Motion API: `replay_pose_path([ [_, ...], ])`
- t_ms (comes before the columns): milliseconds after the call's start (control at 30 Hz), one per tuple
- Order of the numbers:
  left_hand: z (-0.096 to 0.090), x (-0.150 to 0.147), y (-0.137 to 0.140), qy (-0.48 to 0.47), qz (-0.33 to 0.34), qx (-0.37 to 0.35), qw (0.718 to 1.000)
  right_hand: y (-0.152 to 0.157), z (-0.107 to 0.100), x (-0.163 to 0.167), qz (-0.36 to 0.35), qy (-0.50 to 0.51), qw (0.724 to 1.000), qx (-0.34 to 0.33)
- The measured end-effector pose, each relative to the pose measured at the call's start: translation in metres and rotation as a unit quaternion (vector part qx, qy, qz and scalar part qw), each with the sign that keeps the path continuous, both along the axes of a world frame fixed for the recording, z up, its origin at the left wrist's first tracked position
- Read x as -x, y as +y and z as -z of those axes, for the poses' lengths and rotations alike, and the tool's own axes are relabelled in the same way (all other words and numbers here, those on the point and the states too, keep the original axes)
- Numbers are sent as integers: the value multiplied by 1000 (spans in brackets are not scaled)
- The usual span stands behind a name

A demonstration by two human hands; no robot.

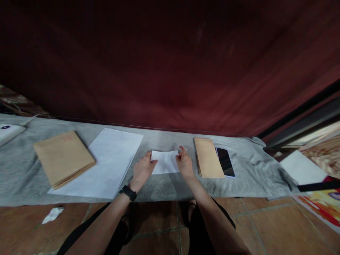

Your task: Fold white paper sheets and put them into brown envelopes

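A small white sheet of paper (165, 163), apparently folded, is held between my two hands above the grey cloth. My left hand (143, 168) pinches its left edge, thumb on top. At the opposite edge my right hand (184, 163) grips the paper with the thumb, its index finger raised. To the left lies a stack of large white paper sheets (117, 156), partly under a pile of brown envelopes (63, 154). Right of my right hand is another pile of brown envelopes (209, 157), close beside a dark-screened phone (225, 162).
A grey cloth (252, 177) covers the long narrow surface, with a dark red curtain (170, 71) behind it. A white device (9, 132) with a cable sits far left. A crumpled white scrap (53, 215) lies on the tiled floor (255, 219). Printed packaging (325, 207) is at far right.
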State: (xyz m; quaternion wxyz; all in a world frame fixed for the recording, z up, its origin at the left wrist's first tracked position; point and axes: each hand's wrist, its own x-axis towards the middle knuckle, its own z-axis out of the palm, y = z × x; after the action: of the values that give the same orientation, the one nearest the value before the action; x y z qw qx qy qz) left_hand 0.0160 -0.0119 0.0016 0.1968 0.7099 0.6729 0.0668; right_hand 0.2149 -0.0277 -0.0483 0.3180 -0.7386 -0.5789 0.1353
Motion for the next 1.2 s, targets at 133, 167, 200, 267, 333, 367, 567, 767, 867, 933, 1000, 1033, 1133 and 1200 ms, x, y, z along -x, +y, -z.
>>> replay_pose_path([
  [133, -1, -1, 0, 0, -2, -25, 1000, -1, -6, 5, -14, -68, 997, -20],
  [167, 0, -1, 2, -4, -2, -28, 1000, -1, -8, 5, -12, -87, 996, -24],
  [200, 1, 0, 3, -10, -5, -29, 1000, -2, -10, 6, -12, -104, 994, -32],
  [267, 4, 0, 6, -24, -15, -25, 999, -7, -14, 10, -27, -122, 990, -59],
  [333, 7, 0, 7, -31, -22, -25, 999, -15, -16, 17, -71, -111, 988, -87],
  [367, 8, 0, 6, -29, -21, -29, 999, -21, -16, 22, -102, -97, 986, -94],
  [567, 6, -2, -2, 21, -16, -69, 997, -63, -5, 50, -265, -148, 952, -34],
  [767, 25, -19, -24, -70, 78, -193, 976, -71, 4, 47, -284, -208, 936, -29],
  [867, 46, -29, -48, -115, 163, -199, 960, -73, 8, 43, -305, -232, 923, -33],
  [933, 55, -30, -61, -105, 198, -196, 955, -75, 9, 41, -303, -243, 921, -29],
  [1000, 60, -25, -68, -86, 212, -196, 954, -77, 8, 39, -297, -248, 922, -26],
  [1033, 61, -22, -69, -76, 214, -198, 954, -77, 7, 38, -300, -252, 920, -25],
  [1133, 60, -13, -65, -50, 209, -207, 954, -75, 4, 34, -287, -263, 921, -16],
  [1200, 60, -8, -61, -36, 192, -212, 958, -74, 4, 31, -250, -263, 932, -9],
])
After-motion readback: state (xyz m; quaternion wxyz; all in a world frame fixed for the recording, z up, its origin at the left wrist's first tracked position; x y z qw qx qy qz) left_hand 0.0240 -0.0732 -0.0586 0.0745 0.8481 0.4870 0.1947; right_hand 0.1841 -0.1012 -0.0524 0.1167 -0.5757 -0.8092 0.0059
